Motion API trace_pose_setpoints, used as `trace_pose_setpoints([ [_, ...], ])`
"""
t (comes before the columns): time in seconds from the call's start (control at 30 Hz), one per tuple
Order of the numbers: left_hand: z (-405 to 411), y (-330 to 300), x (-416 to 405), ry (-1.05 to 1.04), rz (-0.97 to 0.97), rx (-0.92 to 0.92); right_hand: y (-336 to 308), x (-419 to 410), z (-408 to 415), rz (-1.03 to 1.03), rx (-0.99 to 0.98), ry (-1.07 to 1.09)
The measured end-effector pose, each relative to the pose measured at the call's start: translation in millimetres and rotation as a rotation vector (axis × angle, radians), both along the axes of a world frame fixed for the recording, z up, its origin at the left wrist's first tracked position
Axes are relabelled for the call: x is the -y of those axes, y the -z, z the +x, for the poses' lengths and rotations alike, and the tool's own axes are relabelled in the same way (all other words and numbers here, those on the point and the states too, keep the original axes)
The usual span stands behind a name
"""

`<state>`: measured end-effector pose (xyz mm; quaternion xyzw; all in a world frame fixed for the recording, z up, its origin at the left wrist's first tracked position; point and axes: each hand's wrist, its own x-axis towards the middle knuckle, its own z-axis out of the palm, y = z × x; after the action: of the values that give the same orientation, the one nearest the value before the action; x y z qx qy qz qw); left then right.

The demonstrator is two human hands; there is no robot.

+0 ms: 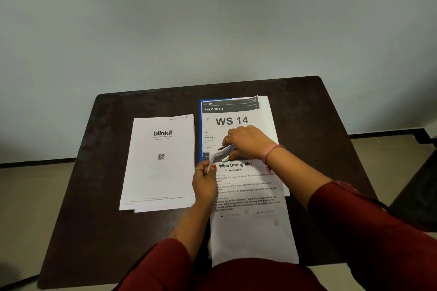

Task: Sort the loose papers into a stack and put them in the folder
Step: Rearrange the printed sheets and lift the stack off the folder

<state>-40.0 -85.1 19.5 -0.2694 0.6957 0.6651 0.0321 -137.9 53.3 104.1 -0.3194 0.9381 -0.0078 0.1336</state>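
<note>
A blue folder (201,125) lies at the table's far middle, with a "WS 14" sheet (236,114) on top of other papers in it. A "Wipe Drying Mat" sheet (253,231) overlaps the folder's near end and reaches the table's front edge. My left hand (204,186) pinches that sheet's top left corner, which is curled up. My right hand (248,143) rests over the folder's papers with its fingers closed on a small silvery-blue clip-like piece (228,150) by the curled corner. A separate stack topped by a "blinkit" page (158,172) lies to the left.
The dark brown table (319,120) stands against a plain pale wall. Its bare surface shows left of the blinkit stack and right of the folder. The floor is visible on both sides.
</note>
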Motion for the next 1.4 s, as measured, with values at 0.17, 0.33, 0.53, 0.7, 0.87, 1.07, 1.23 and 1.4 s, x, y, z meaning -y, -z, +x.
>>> trace_pose_setpoints([
  [0.17,-1,2,-1,0.016,-0.022,0.008,-9,13,-16,0.095,0.075,-0.089],
  [0.33,-3,3,-2,0.018,0.018,0.003,-8,28,-27,0.127,0.174,-0.123],
  [0.53,-4,3,0,-0.027,0.085,0.008,-12,40,-35,0.166,0.257,-0.145],
  [0.7,-6,7,0,-0.028,0.081,0.012,-13,47,-40,0.236,0.299,-0.169],
  [0.87,-6,5,2,-0.019,0.096,0.025,-12,51,-41,0.261,0.299,-0.186],
  [1.07,0,-4,6,0.064,0.163,0.017,-13,53,-41,0.251,0.294,-0.196],
  [1.23,0,-4,9,0.144,0.110,0.029,-13,52,-39,0.259,0.292,-0.198],
  [1.4,-4,1,7,0.175,-0.111,0.019,-8,51,-38,0.271,0.264,-0.224],
])
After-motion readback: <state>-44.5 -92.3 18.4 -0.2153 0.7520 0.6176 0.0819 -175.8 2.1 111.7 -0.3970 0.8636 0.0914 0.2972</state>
